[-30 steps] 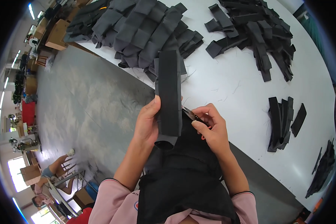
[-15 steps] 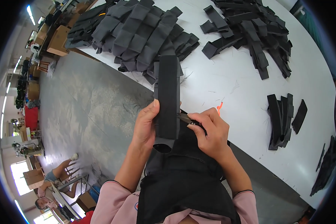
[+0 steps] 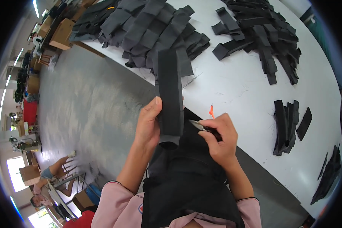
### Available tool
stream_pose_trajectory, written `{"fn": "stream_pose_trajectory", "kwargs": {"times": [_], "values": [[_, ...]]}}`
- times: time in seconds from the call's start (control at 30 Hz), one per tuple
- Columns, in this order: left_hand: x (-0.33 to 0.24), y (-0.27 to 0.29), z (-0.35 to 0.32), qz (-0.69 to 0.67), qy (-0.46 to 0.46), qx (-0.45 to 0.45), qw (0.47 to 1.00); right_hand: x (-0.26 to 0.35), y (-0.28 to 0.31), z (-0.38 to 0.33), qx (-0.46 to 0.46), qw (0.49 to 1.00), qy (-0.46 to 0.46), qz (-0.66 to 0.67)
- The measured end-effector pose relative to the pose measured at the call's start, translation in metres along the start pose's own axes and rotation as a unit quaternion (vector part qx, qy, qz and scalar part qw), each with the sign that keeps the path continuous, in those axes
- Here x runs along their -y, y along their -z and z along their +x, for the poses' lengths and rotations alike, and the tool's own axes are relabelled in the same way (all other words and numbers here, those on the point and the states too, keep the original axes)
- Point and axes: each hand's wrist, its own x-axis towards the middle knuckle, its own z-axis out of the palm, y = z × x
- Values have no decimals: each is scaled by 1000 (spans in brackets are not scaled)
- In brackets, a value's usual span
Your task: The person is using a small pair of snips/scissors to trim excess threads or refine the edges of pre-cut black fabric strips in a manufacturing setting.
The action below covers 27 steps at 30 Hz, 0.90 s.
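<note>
Now, left hand [image 3: 147, 125]: gripping the upright black fabric strip [image 3: 170, 95].
Right hand [image 3: 220, 138]: clenched on small snips [image 3: 202, 126], blades beside the strip.
Beyond hands: black pieces [image 3: 152, 30] piled on white tabletop [image 3: 239, 91].

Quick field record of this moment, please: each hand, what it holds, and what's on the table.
left hand: grips a black strip upright
right hand: holds snips, tips at the strip's lower right edge
table: white, with black piles far side, small stack right, orange bit
apron: black, below both hands
</note>
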Motion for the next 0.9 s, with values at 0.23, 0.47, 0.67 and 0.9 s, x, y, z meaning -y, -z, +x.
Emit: {"fn": "stream_pose_trajectory", "kwargs": {"times": [0.23, 0.47, 0.67, 0.9], "values": [[-7, -7, -3, 57, -58, -21, 996, 23, -40, 20, 123, 982, -81, 119], [-7, -2, 0, -111, -14, -19, 994, 12, -51, -18, 52, 995, -70, 48], [-4, 2, 2, -148, -2, -24, 989, 17, -36, -12, 7, 987, 82, -138], [-3, 4, 2, -139, 2, -21, 990, 18, -46, -8, 24, 981, 131, -142]]}}
